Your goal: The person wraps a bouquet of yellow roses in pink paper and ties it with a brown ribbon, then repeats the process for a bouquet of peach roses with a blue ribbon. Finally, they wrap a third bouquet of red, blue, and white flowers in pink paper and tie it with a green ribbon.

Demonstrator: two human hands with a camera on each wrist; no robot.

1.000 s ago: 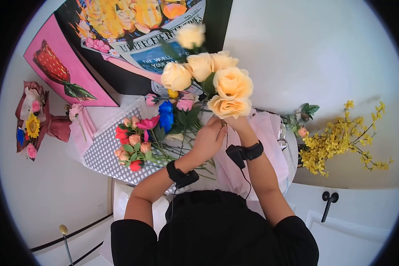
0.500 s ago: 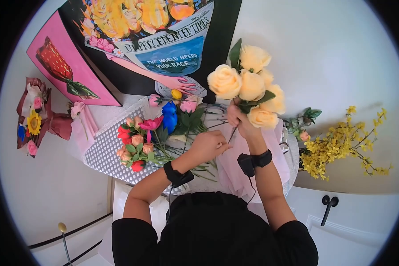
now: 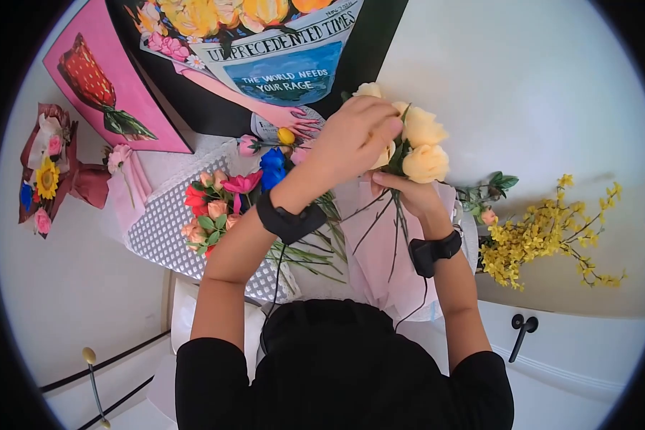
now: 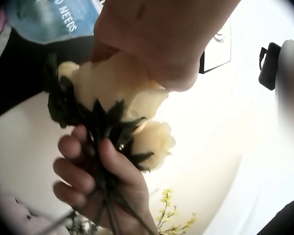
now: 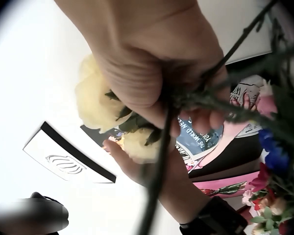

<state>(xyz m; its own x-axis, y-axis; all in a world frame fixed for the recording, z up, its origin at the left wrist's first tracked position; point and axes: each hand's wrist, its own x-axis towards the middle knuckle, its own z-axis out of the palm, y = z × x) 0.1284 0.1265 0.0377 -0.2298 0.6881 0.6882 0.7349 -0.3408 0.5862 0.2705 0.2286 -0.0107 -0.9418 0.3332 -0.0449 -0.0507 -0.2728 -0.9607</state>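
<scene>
My right hand (image 3: 412, 192) grips a bunch of cream roses just under the blooms. In the left wrist view, the fingers (image 4: 71, 174) wrap the dark green stems (image 4: 108, 196), with the thumb across them. The stems fan out below this fist toward the table. My left hand (image 3: 358, 136) reaches over the bunch, its bent fingers round a cream rose (image 5: 139, 146) on the near-left side. Two more cream roses (image 3: 426, 163) show at the right of it. In the left wrist view, the left hand's fingertips are hidden behind the petals.
Red, peach, pink and blue flowers (image 3: 272, 168) lie on a patterned wrap (image 3: 165, 236) at the left. Pale pink paper (image 3: 365, 251) lies under the stems. Two paintings (image 3: 115, 89) stand behind; yellow blossom branches (image 3: 545, 240) are at the right, a wrapped bouquet (image 3: 46, 172) far left.
The left hand has risen from beside the stems to the blooms and covers part of them. The right hand carried the bunch rightward, then the blooms came slightly lower and tilted.
</scene>
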